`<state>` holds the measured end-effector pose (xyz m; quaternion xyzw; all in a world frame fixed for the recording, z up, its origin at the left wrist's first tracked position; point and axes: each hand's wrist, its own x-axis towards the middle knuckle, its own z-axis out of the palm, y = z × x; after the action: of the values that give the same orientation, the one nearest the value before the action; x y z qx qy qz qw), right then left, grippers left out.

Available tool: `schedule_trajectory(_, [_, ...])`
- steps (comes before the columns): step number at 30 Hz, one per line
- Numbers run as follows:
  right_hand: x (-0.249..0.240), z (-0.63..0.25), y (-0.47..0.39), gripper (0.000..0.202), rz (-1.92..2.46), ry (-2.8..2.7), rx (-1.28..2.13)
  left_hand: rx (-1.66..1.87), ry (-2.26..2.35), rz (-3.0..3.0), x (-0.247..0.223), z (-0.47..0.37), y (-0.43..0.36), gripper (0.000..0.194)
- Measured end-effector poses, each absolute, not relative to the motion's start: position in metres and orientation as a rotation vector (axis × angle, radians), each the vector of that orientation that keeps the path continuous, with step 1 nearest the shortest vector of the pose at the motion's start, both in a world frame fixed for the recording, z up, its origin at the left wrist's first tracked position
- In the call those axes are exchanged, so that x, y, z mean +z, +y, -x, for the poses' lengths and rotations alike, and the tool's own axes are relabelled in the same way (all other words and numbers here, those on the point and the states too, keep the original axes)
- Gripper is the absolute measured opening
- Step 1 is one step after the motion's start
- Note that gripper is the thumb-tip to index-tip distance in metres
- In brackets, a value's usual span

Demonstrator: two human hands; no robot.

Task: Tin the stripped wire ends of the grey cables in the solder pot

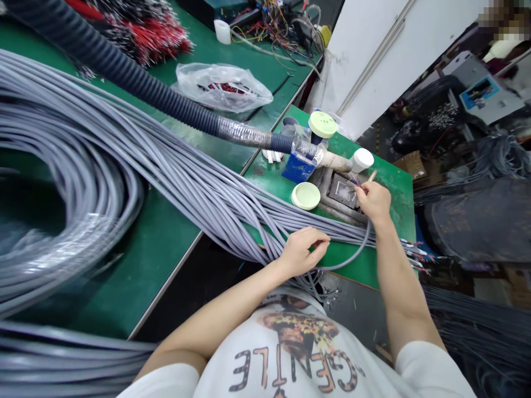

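Note:
My right hand (pixel 375 202) is closed on the end of a grey cable (pixel 363 247), whose thin coloured wires stick out past the fingertips. Those wires are over the right part of a small square pot (pixel 341 189) with a dull metallic surface, apparently a solder pot. From the hand the cable curves down and left toward my left hand. My left hand (pixel 305 250) lies over a thick bundle of grey cables (pixel 236 213), its fingers loosely bent and a gap between thumb and forefinger. Nothing shows in it; its underside is hidden.
A ribbed hose (pixel 166 91) crosses above the bundle, its nozzle (pixel 334 160) beside the pot. Around it stand a blue box (pixel 297 167), a pale lid (pixel 306 196), a white cup (pixel 362 160) and a lidded jar (pixel 322 126). Coiled cables (pixel 103 221) fill the left.

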<state>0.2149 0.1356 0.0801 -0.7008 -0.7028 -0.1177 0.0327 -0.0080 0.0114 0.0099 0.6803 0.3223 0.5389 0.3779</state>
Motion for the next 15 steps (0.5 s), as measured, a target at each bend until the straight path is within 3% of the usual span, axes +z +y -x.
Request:
schedule_trajectory(6, [0.060, -0.220, 0.148, 0.032, 2.392, -2.134, -0.353, 1.353, 0.832, -1.733, 0.008, 0.007, 0.011, 0.010])
schedule_trajectory(15, [0.052, -0.220, 0.150, 0.034, 2.408, -2.166, -0.349, 1.352, 0.830, -1.743, 0.010, 0.008, 0.012, 0.012])
